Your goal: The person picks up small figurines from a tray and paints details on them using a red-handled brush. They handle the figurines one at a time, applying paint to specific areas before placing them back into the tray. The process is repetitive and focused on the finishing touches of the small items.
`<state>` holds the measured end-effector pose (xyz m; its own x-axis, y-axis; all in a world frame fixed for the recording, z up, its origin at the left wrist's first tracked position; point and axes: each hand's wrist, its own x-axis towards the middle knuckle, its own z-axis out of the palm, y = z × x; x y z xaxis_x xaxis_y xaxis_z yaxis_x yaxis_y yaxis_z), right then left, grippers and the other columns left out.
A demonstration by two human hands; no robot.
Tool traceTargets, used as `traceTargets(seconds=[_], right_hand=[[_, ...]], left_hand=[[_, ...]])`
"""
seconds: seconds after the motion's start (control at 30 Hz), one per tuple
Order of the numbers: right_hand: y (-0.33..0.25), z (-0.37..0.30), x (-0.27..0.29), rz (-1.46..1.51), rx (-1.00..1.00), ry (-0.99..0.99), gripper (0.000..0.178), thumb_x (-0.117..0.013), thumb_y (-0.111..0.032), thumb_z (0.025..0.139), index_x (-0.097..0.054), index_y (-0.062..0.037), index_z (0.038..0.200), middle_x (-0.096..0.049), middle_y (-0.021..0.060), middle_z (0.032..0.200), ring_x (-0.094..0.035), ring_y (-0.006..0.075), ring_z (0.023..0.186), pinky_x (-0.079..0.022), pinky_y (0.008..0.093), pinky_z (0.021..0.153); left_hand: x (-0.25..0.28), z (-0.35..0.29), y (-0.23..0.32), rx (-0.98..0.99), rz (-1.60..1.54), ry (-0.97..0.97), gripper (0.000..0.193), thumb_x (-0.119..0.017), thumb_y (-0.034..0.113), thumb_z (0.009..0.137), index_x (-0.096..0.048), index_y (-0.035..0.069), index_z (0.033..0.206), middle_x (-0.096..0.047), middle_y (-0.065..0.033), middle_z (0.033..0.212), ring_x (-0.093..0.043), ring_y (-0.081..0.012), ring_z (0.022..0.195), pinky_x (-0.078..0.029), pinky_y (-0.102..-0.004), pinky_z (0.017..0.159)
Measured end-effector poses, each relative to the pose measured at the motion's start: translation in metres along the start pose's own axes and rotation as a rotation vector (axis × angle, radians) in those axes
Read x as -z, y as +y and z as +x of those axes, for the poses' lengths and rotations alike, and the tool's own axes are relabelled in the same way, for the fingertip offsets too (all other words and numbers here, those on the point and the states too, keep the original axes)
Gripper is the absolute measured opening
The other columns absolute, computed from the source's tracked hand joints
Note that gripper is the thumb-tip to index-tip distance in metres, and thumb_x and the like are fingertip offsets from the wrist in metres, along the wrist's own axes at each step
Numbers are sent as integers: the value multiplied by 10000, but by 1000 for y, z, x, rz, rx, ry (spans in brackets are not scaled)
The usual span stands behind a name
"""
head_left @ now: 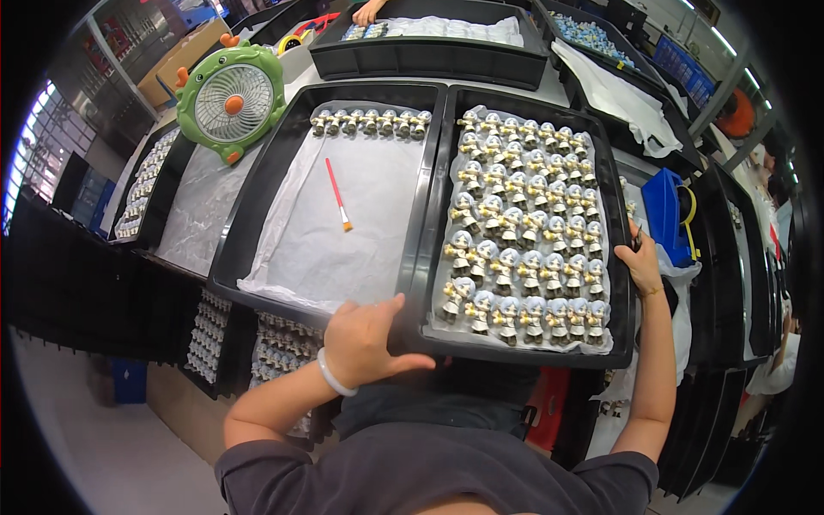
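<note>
A black tray [524,350] lined with white sheeting holds rows of small figurines [530,268] with pale hair and white clothes. My right hand [642,264] is closed at its right rim; a thin dark thing shows by the fingers, too small to name. My left hand [365,339], a pale bracelet at its wrist, is at the front where this tray meets a second black tray [225,249]. Its thumb and forefinger are stretched apart, with nothing seen between them. In the second tray lie one row of figurines [371,123] and a red-handled brush [336,196].
A green animal-shaped fan [230,105] stands at the far left. Behind the trays is another black tray [429,62], with another person's hand [369,12] at it. A blue container [669,215] sits on the right. More figurine trays [209,335] are stacked below the left side.
</note>
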<state>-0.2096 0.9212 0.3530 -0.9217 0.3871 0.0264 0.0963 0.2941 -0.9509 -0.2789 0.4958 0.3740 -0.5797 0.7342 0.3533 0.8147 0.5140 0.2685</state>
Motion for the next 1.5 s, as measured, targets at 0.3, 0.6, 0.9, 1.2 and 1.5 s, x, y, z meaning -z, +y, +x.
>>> traceTargets(seconds=[0.3, 0.6, 0.9, 1.2, 1.5], right_hand=[[-90, 28, -11, -936, 174, 123, 419, -574, -186, 718, -472, 6, 1076, -509, 166, 968, -487, 273, 935, -367, 299, 824], [-89, 130, -113, 340, -147, -102, 207, -505, -146, 776, -528, -54, 961, -458, -26, 731, -322, -1, 535, -240, 138, 399], [-51, 143, -103, 442, -117, 87, 167, -451, -128, 798, -520, -48, 927, -443, -26, 659, -316, 10, 473, -238, 138, 360], [-63, 135, -114, 394, -60, -112, 170, -451, -170, 823, -531, -41, 899, -458, -31, 628, -329, 9, 443, -252, 145, 358], [-66, 135, -104, 356, 14, -144, 184, -451, -198, 824, -545, -58, 898, -439, -50, 623, -337, -1, 484, -238, 131, 374]], left_hand=[[-6, 202, -55, -404, 235, 18, 70, -521, 138, 692, -501, 75, 715, -505, -74, 674, -482, -247, 699, -375, -360, 663], [-112, 359, -81, -21, 673, -589, 224, -515, 180, 716, -580, 116, 921, -591, -70, 948, -500, -232, 948, -332, -345, 819], [-80, 321, -89, -184, 46, 2, 281, -431, 96, 802, -454, 65, 1080, -533, -112, 958, -544, -253, 848, -435, -355, 732], [-17, 207, -59, 307, -1984, -395, 329, -425, 179, 798, -391, 79, 1110, -491, -123, 961, -463, -212, 766, -365, -314, 686], [-10, 159, -11, -107, -1642, -309, 776, -591, -79, 580, -160, 211, 1157, -341, -118, 1111, -465, -212, 921, -379, -328, 788]])
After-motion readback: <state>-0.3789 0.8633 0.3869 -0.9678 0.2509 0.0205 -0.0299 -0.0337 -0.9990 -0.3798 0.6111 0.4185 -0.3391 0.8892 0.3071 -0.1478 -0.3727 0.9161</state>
